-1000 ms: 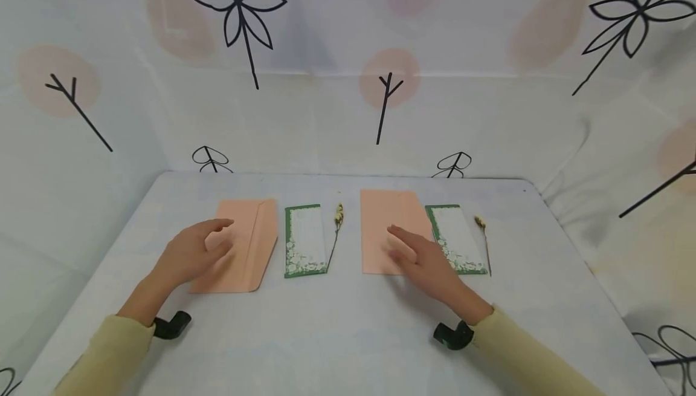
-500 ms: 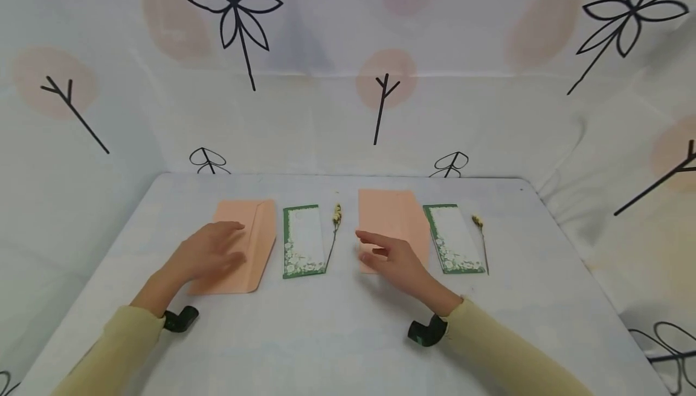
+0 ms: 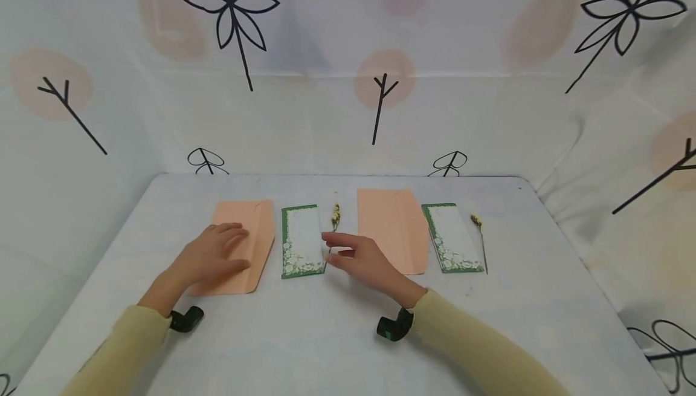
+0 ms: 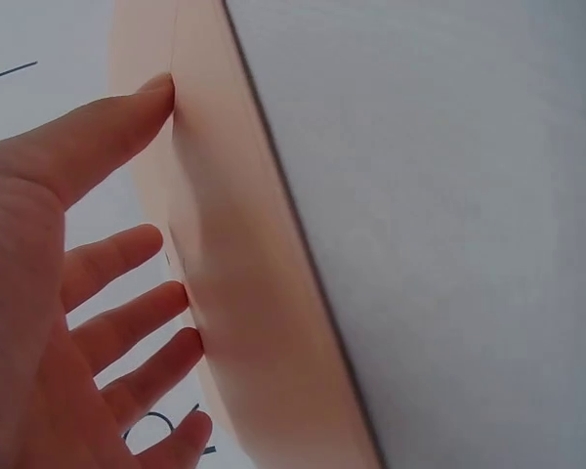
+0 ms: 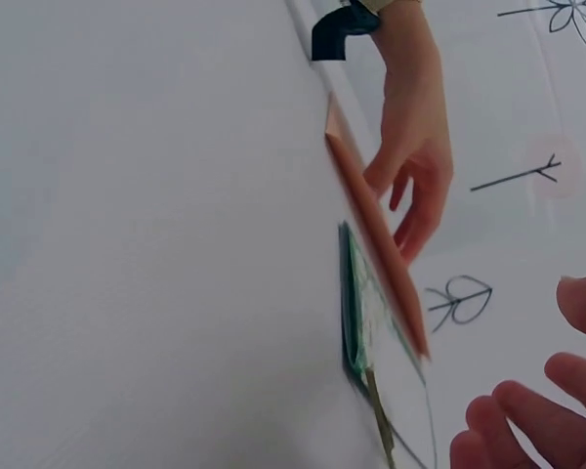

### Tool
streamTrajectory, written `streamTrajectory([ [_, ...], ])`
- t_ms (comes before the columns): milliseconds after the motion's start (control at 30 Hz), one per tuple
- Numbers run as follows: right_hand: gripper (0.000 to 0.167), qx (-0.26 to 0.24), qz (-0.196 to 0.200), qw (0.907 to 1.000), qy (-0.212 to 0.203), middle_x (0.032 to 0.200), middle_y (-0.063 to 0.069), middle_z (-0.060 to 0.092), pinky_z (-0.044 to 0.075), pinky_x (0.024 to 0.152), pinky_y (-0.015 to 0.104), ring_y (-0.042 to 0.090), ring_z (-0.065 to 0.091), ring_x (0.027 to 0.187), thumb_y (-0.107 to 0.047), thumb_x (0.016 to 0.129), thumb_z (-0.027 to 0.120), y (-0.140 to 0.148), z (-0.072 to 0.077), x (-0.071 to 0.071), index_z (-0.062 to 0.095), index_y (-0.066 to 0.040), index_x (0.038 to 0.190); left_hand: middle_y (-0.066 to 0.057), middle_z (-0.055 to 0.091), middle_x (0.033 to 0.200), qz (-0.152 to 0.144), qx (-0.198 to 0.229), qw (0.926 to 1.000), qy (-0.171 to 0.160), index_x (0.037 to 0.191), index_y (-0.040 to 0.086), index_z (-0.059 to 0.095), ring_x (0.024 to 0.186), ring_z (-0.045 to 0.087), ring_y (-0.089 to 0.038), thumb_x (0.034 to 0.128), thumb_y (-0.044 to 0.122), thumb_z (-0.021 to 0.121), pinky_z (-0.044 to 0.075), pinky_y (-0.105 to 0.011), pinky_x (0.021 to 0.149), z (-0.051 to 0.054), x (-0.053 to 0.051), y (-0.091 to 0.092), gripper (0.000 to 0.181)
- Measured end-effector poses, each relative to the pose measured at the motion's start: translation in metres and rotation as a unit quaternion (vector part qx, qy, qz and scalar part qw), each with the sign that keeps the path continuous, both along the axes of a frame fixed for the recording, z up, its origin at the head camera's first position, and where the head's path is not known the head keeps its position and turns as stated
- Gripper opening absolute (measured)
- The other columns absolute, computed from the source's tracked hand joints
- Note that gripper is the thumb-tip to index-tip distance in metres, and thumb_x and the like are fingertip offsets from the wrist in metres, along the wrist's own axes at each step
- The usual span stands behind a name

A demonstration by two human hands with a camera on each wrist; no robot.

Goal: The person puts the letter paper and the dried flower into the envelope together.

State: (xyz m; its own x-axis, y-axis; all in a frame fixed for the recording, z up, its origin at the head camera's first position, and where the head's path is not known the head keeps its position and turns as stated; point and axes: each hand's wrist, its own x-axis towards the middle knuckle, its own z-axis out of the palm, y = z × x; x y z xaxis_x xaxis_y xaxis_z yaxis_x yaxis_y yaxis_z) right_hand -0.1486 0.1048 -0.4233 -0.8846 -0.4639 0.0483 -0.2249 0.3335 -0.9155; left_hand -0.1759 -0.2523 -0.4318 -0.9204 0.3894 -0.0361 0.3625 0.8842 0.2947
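Note:
My left hand (image 3: 209,257) is over the left peach envelope (image 3: 262,217), fingers spread and gently bent. In the left wrist view its thumb and some fingertips (image 4: 156,93) appear to touch the envelope's paper (image 4: 244,274). My right hand (image 3: 370,263) is at the right edge of the left green-bordered floral card (image 3: 303,233), holding nothing. Its fingers (image 5: 547,405) are loosely bent and apart in the right wrist view. Part of the stem of a yellow dried flower (image 3: 335,214) is hidden behind this hand. Whether the hand touches the stem, I cannot tell.
To the right lie a second peach envelope (image 3: 383,220), another green-bordered card (image 3: 454,236) and another dried flower (image 3: 476,222) on the white table (image 3: 293,347). A white cloth backdrop (image 3: 310,124) with printed plants surrounds the table. Each wrist wears a black device (image 3: 396,325).
My right hand has moved left from the right envelope to the left card and flower. My left hand has shifted slightly right and settled lower over its envelope.

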Motion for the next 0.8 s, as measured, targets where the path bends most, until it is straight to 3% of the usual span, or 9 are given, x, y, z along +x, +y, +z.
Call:
streamTrajectory([
  [200,0.048,-0.013,0.018,0.9997,0.001,0.138,0.007,0.059,0.049,0.094,0.028,0.026,0.061,0.118,-0.02,0.096,0.067,-0.019,-0.002,-0.005,0.056,-0.007,0.141,-0.02,0.043,0.148,0.006,-0.004,0.9999,-0.014,0.139,0.004,0.055,0.131,0.039,-0.043,0.0873,0.046,0.073,0.042,-0.062,0.095,0.005,0.003,0.005,0.068],
  [533,0.046,-0.012,0.02,0.9996,-0.018,0.136,0.005,0.061,0.049,0.093,0.029,0.021,0.061,0.119,-0.024,0.096,0.067,-0.051,-0.01,-0.011,0.058,-0.011,0.139,-0.028,0.035,0.148,-0.033,0.013,0.9987,-0.037,0.144,0.011,0.053,0.127,0.033,-0.051,0.092,0.041,0.07,0.04,-0.065,0.093,0.003,0.002,0.006,0.062],
  [800,0.046,-0.016,0.031,0.9992,-0.022,0.133,0.005,0.063,0.049,0.091,0.023,0.018,0.061,0.119,-0.023,0.095,0.068,-0.081,-0.009,-0.018,0.059,-0.012,0.139,-0.028,0.035,0.147,-0.026,0.007,0.9981,-0.055,0.144,0.012,0.053,0.126,0.032,-0.049,0.0924,0.038,0.07,0.041,-0.064,0.093,0.012,0.003,0.01,0.06],
])
